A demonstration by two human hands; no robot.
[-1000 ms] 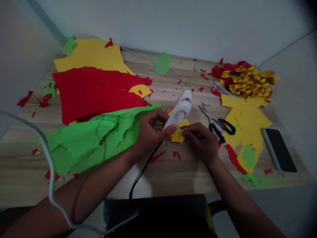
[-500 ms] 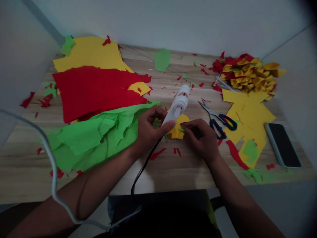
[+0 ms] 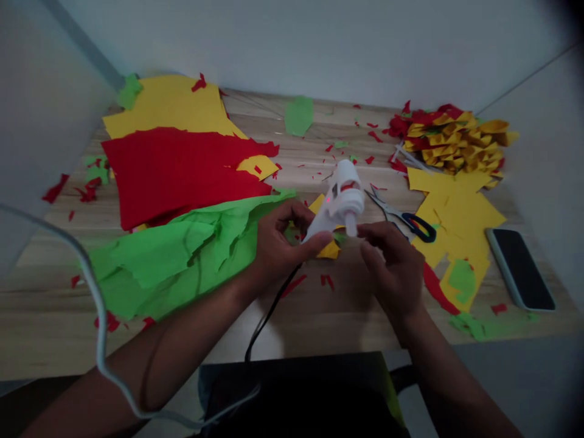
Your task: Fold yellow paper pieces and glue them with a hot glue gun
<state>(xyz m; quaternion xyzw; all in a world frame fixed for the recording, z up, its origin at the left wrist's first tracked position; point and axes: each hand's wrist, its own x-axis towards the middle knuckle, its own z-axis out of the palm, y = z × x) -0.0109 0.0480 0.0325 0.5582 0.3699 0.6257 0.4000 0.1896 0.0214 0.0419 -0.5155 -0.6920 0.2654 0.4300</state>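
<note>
In the head view, my left hand (image 3: pixel 287 240) is closed around the handle of a white hot glue gun (image 3: pixel 340 198). A pale glue stick (image 3: pixel 351 224) pokes out of its back end, pointing toward my right side. Behind and below the gun shows a small yellow paper piece (image 3: pixel 329 250), partly covered by the gun and my left thumb; whether my left fingers also hold it is hidden. Just right of the glue stick is my right hand (image 3: pixel 395 264), its thumb and forefinger apart with nothing visible between them. A bit of green paper (image 3: pixel 340 237) lies near its fingertips.
Scissors (image 3: pixel 401 220) lie beyond my right hand. Yellow sheets (image 3: pixel 456 207), a phone (image 3: pixel 522 267) and a crumpled paper bundle (image 3: pixel 456 143) occupy the right. Red (image 3: pixel 177 173) and green paper (image 3: pixel 177 255) cover the left. A black cord (image 3: pixel 269 319) trails off the front edge.
The glue gun has turned and shifted slightly right, so its glue stick points more toward me. My right hand has moved right, off the yellow paper piece, with its fingers parting.
</note>
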